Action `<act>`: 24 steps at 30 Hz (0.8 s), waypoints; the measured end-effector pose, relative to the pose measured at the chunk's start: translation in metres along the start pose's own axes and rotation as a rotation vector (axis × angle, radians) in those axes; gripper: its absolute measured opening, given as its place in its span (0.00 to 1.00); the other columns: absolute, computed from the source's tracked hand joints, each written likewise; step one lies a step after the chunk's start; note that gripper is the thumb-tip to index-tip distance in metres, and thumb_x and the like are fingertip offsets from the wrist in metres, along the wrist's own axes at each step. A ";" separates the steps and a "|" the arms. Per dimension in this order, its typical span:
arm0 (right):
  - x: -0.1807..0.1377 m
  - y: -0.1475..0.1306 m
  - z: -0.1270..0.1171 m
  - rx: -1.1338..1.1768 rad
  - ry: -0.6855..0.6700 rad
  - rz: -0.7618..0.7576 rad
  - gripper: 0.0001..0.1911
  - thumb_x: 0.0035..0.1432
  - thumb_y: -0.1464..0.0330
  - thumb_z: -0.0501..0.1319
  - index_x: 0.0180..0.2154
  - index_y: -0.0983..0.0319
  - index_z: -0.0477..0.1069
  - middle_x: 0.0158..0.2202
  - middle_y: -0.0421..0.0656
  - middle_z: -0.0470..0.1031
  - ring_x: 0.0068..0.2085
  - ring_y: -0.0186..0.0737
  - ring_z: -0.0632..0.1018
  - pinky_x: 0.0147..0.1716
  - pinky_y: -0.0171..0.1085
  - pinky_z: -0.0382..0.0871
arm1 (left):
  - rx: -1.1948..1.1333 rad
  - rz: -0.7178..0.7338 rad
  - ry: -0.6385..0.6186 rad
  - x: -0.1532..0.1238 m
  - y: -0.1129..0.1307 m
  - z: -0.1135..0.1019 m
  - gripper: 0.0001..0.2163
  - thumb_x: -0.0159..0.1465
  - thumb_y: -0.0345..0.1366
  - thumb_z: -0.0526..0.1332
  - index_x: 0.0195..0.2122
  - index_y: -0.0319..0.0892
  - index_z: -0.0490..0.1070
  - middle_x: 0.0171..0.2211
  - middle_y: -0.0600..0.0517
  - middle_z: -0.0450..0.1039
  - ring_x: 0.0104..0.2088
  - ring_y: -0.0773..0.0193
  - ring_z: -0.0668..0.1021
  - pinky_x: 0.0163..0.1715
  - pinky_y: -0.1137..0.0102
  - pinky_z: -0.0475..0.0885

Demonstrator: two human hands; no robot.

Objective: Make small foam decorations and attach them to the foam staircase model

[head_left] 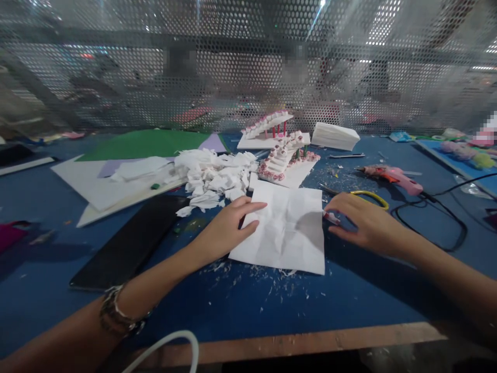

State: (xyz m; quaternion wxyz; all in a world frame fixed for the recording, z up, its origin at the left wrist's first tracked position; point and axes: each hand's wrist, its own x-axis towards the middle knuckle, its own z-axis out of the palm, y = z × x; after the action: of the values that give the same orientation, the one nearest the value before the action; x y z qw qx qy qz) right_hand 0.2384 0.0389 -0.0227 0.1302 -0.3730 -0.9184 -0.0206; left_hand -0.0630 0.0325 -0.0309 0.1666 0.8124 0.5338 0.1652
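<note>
A creased sheet of white paper (pixel 297 233), seemingly tissue, lies unfolded on the blue table in front of me. My left hand (pixel 233 225) rests on its left edge, fingers and thumb spread apart. Beside the right edge, my right hand (pixel 359 220) curves its fingers and thumb around a small red-and-white piece (pixel 331 217); its exact kind is unclear. Behind the sheet stands a white model staircase (pixel 287 155) edged with pinkish-red bits, with a second model (pixel 267 124) on red posts beyond it. To the left sits a heap of torn white paper (pixel 217 173).
Yellow-handled scissors (pixel 370 197) and a pink glue gun (pixel 394 178) with a black cable lie right. A pen (pixel 347 155) and a stack of white tissues (pixel 336 136) are behind. A black phone-like slab (pixel 132 241) and green sheet (pixel 143 144) lie left. Perforated metal screens the back.
</note>
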 end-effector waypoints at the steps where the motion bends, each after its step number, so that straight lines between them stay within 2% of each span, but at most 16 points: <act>1: 0.000 -0.009 0.001 0.030 -0.034 -0.067 0.17 0.58 0.61 0.53 0.46 0.62 0.63 0.45 0.49 0.68 0.46 0.43 0.70 0.45 0.40 0.66 | 0.001 0.000 -0.003 0.000 0.001 0.000 0.19 0.62 0.39 0.49 0.54 0.43 0.64 0.50 0.44 0.64 0.40 0.58 0.71 0.38 0.66 0.67; 3: -0.001 -0.022 0.001 0.069 -0.102 -0.134 0.20 0.57 0.60 0.54 0.48 0.63 0.63 0.46 0.50 0.67 0.46 0.45 0.70 0.43 0.42 0.68 | -0.032 0.000 -0.013 0.000 0.002 0.000 0.20 0.63 0.39 0.47 0.55 0.43 0.63 0.53 0.44 0.64 0.44 0.56 0.71 0.38 0.67 0.67; 5: -0.002 -0.028 0.000 0.087 -0.137 -0.159 0.22 0.56 0.57 0.54 0.49 0.63 0.63 0.47 0.51 0.66 0.45 0.46 0.70 0.42 0.44 0.68 | -0.103 -0.013 -0.032 -0.001 0.004 0.000 0.20 0.64 0.40 0.46 0.55 0.43 0.62 0.52 0.44 0.66 0.42 0.57 0.73 0.36 0.68 0.68; 9: -0.003 -0.028 -0.004 0.098 -0.145 -0.190 0.29 0.54 0.51 0.54 0.50 0.65 0.62 0.48 0.54 0.65 0.47 0.49 0.69 0.44 0.46 0.67 | -0.245 -0.051 -0.051 -0.001 0.007 -0.003 0.18 0.63 0.39 0.48 0.52 0.45 0.66 0.50 0.49 0.70 0.44 0.58 0.74 0.39 0.69 0.69; 13: -0.003 -0.025 -0.002 0.115 -0.184 -0.201 0.38 0.50 0.47 0.55 0.55 0.64 0.57 0.52 0.53 0.63 0.51 0.49 0.67 0.49 0.47 0.64 | -0.240 -0.040 -0.054 -0.002 0.008 -0.003 0.17 0.62 0.36 0.48 0.49 0.47 0.70 0.44 0.50 0.74 0.42 0.58 0.75 0.34 0.71 0.70; 16: -0.003 -0.024 0.000 0.111 -0.221 -0.183 0.43 0.49 0.45 0.54 0.58 0.66 0.54 0.55 0.53 0.61 0.54 0.49 0.65 0.52 0.47 0.61 | -0.150 0.023 -0.071 -0.002 0.006 -0.002 0.19 0.62 0.32 0.46 0.48 0.47 0.71 0.43 0.49 0.74 0.40 0.59 0.75 0.35 0.71 0.69; 19: -0.003 -0.025 0.001 0.110 -0.260 -0.168 0.42 0.49 0.47 0.56 0.58 0.66 0.54 0.56 0.52 0.60 0.55 0.48 0.64 0.54 0.45 0.59 | 0.063 0.147 -0.109 -0.002 0.002 -0.002 0.21 0.61 0.28 0.44 0.49 0.46 0.69 0.42 0.46 0.70 0.38 0.60 0.74 0.36 0.69 0.69; 21: -0.003 -0.027 0.001 0.112 -0.264 -0.165 0.39 0.49 0.52 0.58 0.58 0.66 0.55 0.56 0.51 0.61 0.55 0.47 0.65 0.54 0.44 0.59 | 0.219 0.217 -0.139 -0.002 -0.001 -0.002 0.22 0.60 0.26 0.44 0.52 0.47 0.67 0.42 0.44 0.67 0.36 0.59 0.73 0.34 0.68 0.69; 24: -0.002 -0.027 0.001 0.110 -0.245 -0.190 0.36 0.48 0.63 0.60 0.58 0.67 0.55 0.57 0.51 0.61 0.54 0.47 0.65 0.54 0.44 0.59 | 0.342 0.322 -0.101 -0.003 -0.004 -0.002 0.20 0.61 0.28 0.47 0.53 0.46 0.65 0.46 0.42 0.61 0.41 0.56 0.70 0.37 0.65 0.69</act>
State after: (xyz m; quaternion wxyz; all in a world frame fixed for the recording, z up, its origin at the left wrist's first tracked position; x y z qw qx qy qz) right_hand 0.2213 0.0183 -0.0225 0.0351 -0.2765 -0.9583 0.0633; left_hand -0.0678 0.0315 -0.0314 0.0245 0.9106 0.4087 0.0560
